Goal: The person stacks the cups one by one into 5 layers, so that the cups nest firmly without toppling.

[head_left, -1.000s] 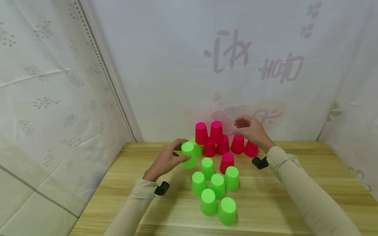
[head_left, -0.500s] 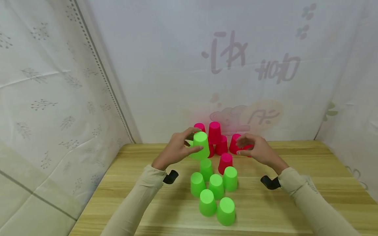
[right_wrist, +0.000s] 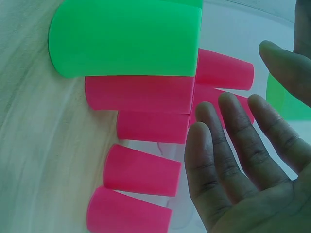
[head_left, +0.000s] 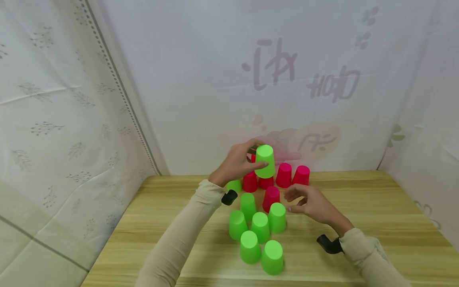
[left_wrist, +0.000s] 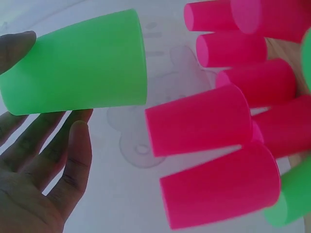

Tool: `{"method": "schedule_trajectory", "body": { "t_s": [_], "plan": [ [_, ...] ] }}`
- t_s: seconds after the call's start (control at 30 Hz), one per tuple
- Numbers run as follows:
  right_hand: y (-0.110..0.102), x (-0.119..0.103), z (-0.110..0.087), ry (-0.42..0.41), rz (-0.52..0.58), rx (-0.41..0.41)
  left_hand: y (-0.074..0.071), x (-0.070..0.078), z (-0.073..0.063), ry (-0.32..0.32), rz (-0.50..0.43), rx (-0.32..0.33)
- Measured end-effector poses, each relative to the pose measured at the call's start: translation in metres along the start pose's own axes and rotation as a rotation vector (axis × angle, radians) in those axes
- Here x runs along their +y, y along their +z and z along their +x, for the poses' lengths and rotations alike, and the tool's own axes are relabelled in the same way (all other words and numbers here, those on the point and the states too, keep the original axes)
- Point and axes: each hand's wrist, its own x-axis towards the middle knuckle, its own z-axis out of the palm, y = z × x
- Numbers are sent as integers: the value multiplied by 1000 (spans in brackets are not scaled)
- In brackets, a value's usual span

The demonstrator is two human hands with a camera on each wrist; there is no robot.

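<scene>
My left hand (head_left: 234, 161) pinches an upside-down green cup (head_left: 265, 161) between thumb and fingers, raised off the table. In the left wrist view that green cup (left_wrist: 82, 63) is apart from the two upper red cups (left_wrist: 201, 119), which rest on a back row of red cups (head_left: 284, 175). From the head, hand and green cup mostly hide those upper ones. My right hand (head_left: 317, 203) holds nothing; its fingers are relaxed, just right of a single red cup (head_left: 271, 199) and a green cup (head_left: 277, 217).
Several more upside-down green cups (head_left: 250, 247) stand on the wooden table (head_left: 161, 239) toward its front. Another green cup (head_left: 234, 185) stands at the left end of the red row. A cloth-covered wall (head_left: 201, 99) rises behind the table.
My left hand has carried the green cup up and to the right, in front of the upper red cups. My right hand has moved down toward me from the red row.
</scene>
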Motion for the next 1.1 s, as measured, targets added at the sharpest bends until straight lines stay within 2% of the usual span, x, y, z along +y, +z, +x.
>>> {"method": "schedule_trajectory", "body": {
  "t_s": [0.3,0.43,0.63,0.87,0.97,1.1],
  "plan": [
    [9,9,-6,11,10,12,16,-7,31,-70,-39,-4],
    [11,12,-8,13,14,20,23,-12,42,-91,-28,1],
    [13,13,-10,12,36,28,34,-23,54,-123,38,30],
    [17,14,-12,9,72,23,43,-33,62,-155,46,66],
    [18,16,-11,16,82,23,47,-35,64,-160,80,72],
    [21,19,-11,36,91,23,55,-37,68,-183,205,52]
  ]
}}
